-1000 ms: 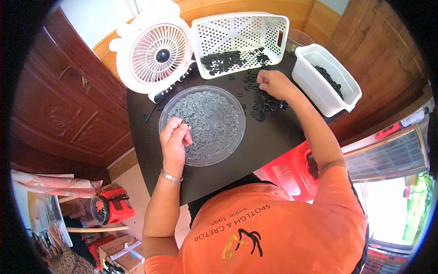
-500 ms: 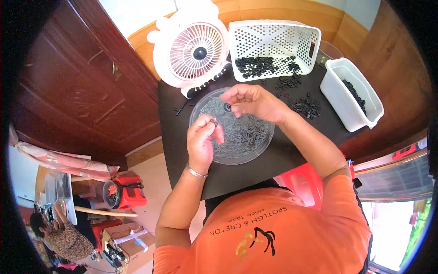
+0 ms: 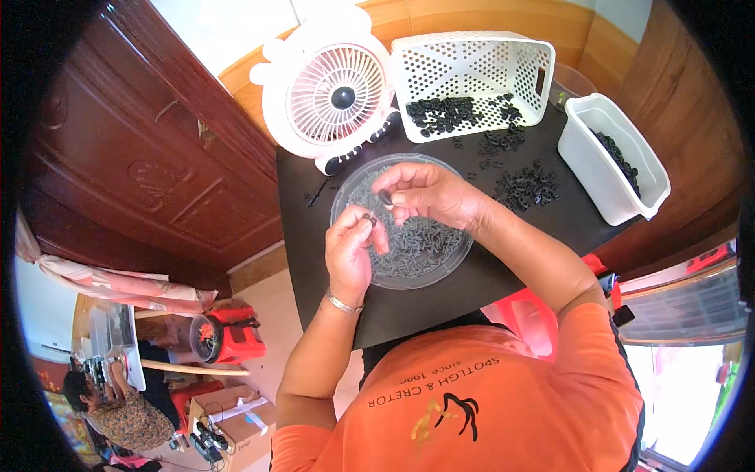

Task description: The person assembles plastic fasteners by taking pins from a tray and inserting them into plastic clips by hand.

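Over a round clear tub (image 3: 421, 284) of small grey strip-like pieces (image 3: 417, 248), my two hands are close together. My right hand (image 3: 429, 193) pinches a small black oval part (image 3: 385, 197) between thumb and fingers. Just below and to the left, my left hand (image 3: 351, 245) is closed in a pinch on a tiny dark piece (image 3: 368, 218), too small to name. A little gap separates the two held pieces. To the right of the tub lies a loose pile of small black parts (image 3: 528, 187) on the dark table (image 3: 495, 271).
A white perforated basket (image 3: 472, 75) holding black parts lies at the back, beside a white fan (image 3: 330, 94). At the right stands a white bin (image 3: 609, 173) with more black parts. Another person (image 3: 130, 417) sits far left, near a red stool (image 3: 240, 337).
My right hand has moved slightly down and left, bringing the black oval part nearer my left hand. My left hand stays pinched, almost in place.
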`<control>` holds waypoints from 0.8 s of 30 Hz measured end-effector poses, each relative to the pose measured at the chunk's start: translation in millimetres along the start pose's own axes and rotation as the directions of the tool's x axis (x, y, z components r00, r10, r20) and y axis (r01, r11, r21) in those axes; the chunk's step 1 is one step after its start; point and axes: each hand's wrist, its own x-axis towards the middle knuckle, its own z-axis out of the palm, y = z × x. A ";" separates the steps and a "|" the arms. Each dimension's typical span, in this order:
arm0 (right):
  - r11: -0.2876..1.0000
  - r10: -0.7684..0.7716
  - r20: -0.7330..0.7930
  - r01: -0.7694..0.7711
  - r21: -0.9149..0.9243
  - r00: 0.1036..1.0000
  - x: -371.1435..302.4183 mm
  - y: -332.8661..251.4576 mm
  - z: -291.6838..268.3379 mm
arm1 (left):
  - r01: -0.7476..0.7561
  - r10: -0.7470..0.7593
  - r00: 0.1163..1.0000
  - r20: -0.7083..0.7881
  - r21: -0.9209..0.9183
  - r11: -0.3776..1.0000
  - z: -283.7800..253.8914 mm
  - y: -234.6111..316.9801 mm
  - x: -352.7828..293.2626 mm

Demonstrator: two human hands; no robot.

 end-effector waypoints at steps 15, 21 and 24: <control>0.583 -0.396 0.019 0.267 -0.767 0.918 -7.1 9.7 14.8 | 0.075 -0.075 0.997 0.006 0.027 0.997 6.0 -6.2 3.3; 0.880 -0.312 -0.171 0.217 -0.423 0.935 -7.0 18.9 18.8 | 0.115 -0.114 0.992 0.053 -0.020 0.993 5.0 -10.5 3.4; 0.933 -0.282 -0.191 0.223 -0.281 0.940 -7.0 19.5 16.2 | 0.115 -0.114 0.993 0.042 -0.007 0.993 8.8 -8.6 2.2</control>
